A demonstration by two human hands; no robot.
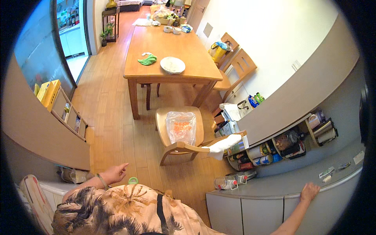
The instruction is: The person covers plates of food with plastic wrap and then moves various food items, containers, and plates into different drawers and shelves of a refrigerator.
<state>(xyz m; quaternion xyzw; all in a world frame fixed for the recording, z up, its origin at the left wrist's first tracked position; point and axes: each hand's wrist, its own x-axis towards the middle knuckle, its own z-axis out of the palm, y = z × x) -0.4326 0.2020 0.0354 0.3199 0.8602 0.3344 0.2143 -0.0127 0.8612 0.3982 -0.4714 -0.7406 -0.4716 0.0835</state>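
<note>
My left hand, a bangle at its wrist, hangs over the wood floor at lower left with nothing in it and a finger pointing out. Near it on the floor lies a green ring-shaped thing. At lower right my right hand rests on the edge of a grey cabinet top, holding nothing that shows. Small items, among them a white block, lie just beyond its fingers. Ahead stands a wooden chair with a clear plastic bag on its seat and a white cloth over its backrest.
Beyond the chair, a wooden table bears a white plate, a green cloth and bowls. More chairs stand at its right. Large plastic bottles sit at the cabinet's left end, below shelves of jars. A low rack stands at left.
</note>
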